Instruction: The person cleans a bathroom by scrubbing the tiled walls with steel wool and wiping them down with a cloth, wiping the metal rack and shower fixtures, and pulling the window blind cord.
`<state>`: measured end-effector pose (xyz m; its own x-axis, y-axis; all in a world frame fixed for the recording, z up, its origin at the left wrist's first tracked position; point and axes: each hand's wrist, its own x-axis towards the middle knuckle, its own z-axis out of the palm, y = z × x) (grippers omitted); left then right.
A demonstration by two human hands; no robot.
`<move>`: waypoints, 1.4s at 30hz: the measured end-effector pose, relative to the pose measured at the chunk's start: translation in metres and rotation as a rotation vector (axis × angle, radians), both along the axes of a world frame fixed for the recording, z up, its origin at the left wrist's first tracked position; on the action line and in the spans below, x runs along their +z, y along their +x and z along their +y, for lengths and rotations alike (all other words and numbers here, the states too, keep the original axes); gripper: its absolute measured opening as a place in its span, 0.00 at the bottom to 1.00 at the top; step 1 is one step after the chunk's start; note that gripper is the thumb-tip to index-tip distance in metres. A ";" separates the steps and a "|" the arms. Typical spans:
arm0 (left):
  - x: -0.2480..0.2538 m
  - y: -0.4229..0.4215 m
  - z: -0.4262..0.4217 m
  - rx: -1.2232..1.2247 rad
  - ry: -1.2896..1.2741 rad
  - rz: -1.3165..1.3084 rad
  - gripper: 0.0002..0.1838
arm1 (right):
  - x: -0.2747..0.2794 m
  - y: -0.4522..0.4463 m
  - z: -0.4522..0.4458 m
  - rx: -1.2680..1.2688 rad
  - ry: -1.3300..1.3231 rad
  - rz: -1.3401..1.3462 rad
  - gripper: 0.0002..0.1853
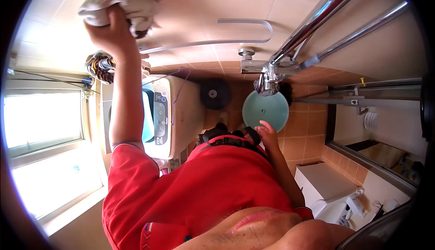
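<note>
High up at the left, my left hand [111, 34] is closed around a crumpled white cloth [129, 5], which it holds against the tiled wall [199, 9]. Some dark patches show at the cloth's lower edge. My right hand [268, 136] hangs low by my waist, its fingers apart and nothing visible in them. Just beyond it, a light green basin [265, 109] appears on the floor; my fingers overlap its near rim in view, and I cannot tell if they touch.
Below my left arm stands a white washing machine [174, 114] with its lid open. Chrome shower pipes [312, 23] and a mixer tap reach out from the wall. A bright window [45, 123] is on the left, and a mirror [385, 155] and white sink [335, 211] are at the right.
</note>
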<state>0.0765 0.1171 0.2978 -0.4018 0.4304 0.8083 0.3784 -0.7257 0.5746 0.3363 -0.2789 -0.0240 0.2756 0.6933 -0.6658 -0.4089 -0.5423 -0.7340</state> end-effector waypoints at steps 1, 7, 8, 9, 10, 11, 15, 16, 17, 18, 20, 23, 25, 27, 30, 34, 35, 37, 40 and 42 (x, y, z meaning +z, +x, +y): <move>0.000 0.024 -0.016 -0.010 -0.144 0.061 0.23 | -0.004 0.003 -0.005 0.006 -0.004 0.028 0.24; -0.003 0.140 -0.063 -0.093 -0.249 0.653 0.21 | -0.011 0.007 -0.015 0.041 -0.003 0.050 0.23; -0.005 0.153 -0.067 -0.138 -0.259 0.679 0.21 | -0.018 0.008 -0.018 0.046 0.016 0.046 0.24; -0.004 0.164 -0.072 -0.173 -0.291 0.710 0.21 | -0.020 0.010 -0.021 0.052 0.029 0.045 0.24; -0.003 0.170 -0.076 -0.208 -0.327 0.743 0.20 | -0.022 0.011 -0.025 0.067 0.038 0.021 0.24; -0.002 0.169 -0.078 -0.306 -0.369 0.721 0.20 | -0.025 0.014 -0.028 0.082 0.051 -0.001 0.24; 0.016 0.143 -0.106 -0.698 -0.591 0.537 0.19 | -0.036 0.028 -0.043 0.128 0.135 0.015 0.26; 0.014 0.131 -0.121 -0.824 -0.644 0.398 0.19 | -0.020 0.029 -0.038 0.153 0.194 0.053 0.28; 0.009 0.120 -0.141 -0.938 -0.637 0.297 0.19 | 0.016 0.031 -0.030 0.179 0.248 0.092 0.29; 0.001 0.111 -0.162 -1.052 -0.630 0.193 0.19 | 0.050 0.033 -0.023 0.204 0.299 0.131 0.31; -0.015 0.091 -0.196 -1.134 -0.737 0.308 0.19 | 0.101 0.035 -0.001 0.246 0.482 0.112 0.38; -0.063 0.075 -0.232 -1.168 -0.823 0.547 0.18 | 0.149 0.031 0.035 0.297 0.742 0.107 0.47; -0.092 0.073 -0.254 -1.057 -0.781 0.617 0.18 | 0.178 0.026 0.057 0.377 0.865 0.148 0.55; -0.099 0.070 -0.273 -0.978 -0.748 0.476 0.18 | 0.192 0.004 0.067 0.320 0.917 0.083 0.56; -0.122 0.048 -0.289 -1.152 -0.916 0.111 0.24 | 0.193 -0.021 0.075 0.486 0.877 -0.006 0.51; -0.127 -0.006 -0.282 -1.113 -0.940 0.176 0.34 | 0.171 -0.068 0.068 0.513 0.663 0.080 0.34; -0.127 -0.016 -0.286 -1.059 -0.935 0.114 0.35 | 0.173 -0.078 0.071 0.440 0.629 0.131 0.31; -0.140 -0.047 -0.293 -0.962 -0.991 0.052 0.34 | 0.179 -0.083 0.082 0.238 0.581 0.139 0.29; -0.148 -0.089 -0.295 -0.733 -1.164 -0.054 0.18 | 0.225 -0.074 0.110 0.056 0.784 -0.140 0.27; -0.162 -0.128 -0.299 -0.638 -1.190 -0.209 0.14 | 0.279 -0.064 0.137 -0.126 1.039 -0.469 0.30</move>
